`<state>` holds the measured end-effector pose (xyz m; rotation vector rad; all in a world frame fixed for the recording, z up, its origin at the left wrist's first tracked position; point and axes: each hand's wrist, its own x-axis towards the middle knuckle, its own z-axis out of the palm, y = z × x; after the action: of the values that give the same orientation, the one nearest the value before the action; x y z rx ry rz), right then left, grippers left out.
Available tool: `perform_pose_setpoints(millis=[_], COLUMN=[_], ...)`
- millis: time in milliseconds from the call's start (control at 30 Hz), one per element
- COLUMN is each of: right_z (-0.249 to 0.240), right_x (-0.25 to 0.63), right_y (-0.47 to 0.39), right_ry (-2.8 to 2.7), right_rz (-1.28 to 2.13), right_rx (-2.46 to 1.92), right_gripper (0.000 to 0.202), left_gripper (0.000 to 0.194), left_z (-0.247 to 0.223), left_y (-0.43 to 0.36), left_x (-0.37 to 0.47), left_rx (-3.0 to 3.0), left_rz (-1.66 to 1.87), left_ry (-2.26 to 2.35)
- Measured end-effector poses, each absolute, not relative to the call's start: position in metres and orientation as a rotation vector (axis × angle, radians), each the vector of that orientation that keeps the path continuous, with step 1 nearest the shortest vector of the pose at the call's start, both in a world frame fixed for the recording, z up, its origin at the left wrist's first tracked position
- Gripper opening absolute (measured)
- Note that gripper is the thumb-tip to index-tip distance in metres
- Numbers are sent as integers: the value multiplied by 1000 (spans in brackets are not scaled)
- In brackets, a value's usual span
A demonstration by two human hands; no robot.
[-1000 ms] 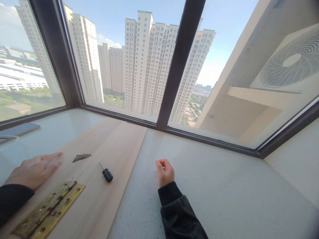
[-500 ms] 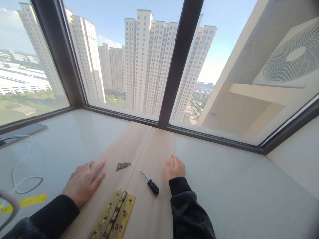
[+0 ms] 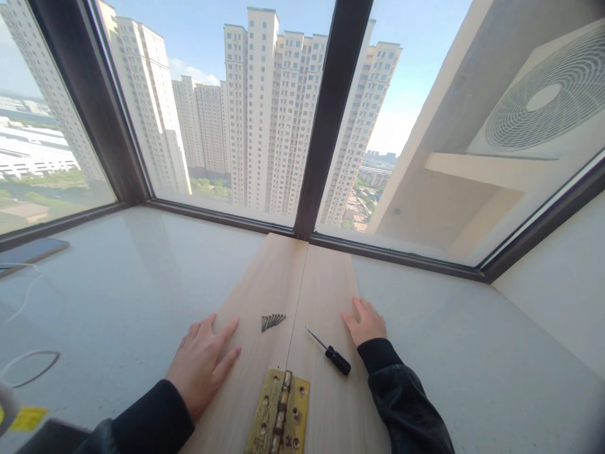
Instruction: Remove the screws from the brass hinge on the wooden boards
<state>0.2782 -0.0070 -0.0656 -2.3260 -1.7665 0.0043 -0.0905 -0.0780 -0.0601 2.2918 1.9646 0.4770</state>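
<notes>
Two pale wooden boards lie side by side, the left board (image 3: 246, 302) and the right board (image 3: 326, 284), with a thin seam between them. My left hand (image 3: 203, 359) rests with fingers spread on the left board's outer edge. At the right board's outer edge is my right hand (image 3: 366, 321), fingers apart and holding nothing. Several screws (image 3: 273, 322) sit in a row on the left board. A black-handled screwdriver (image 3: 338, 360) lies on the right board. An open brass hinge (image 3: 280, 413) straddles the seam near the bottom.
The boards' far ends meet the dark window frame (image 3: 305, 217). On the white sill (image 3: 179, 252), a flat dark device (image 3: 35, 252) is at the far left. Below it are a white cable (image 3: 29, 378) and a yellow strip (image 3: 28, 419).
The boards, both hands, the screws, screwdriver and hinge appear farther right. The boards and hinge have turned to point more nearly straight ahead. The view has also shifted a little.
</notes>
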Motion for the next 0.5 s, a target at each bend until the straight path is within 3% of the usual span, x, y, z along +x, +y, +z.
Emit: perform_pose_setpoints(millis=[500], right_z=[-53], right_x=[295], right_y=[10], right_ry=[-1781], right_rz=[-31], right_rx=[-2371], right_gripper=[38], left_gripper=[53], left_z=[-55], left_y=[-89], left_x=[-56], left_rx=[2234], left_rz=[508], left_ry=[1903])
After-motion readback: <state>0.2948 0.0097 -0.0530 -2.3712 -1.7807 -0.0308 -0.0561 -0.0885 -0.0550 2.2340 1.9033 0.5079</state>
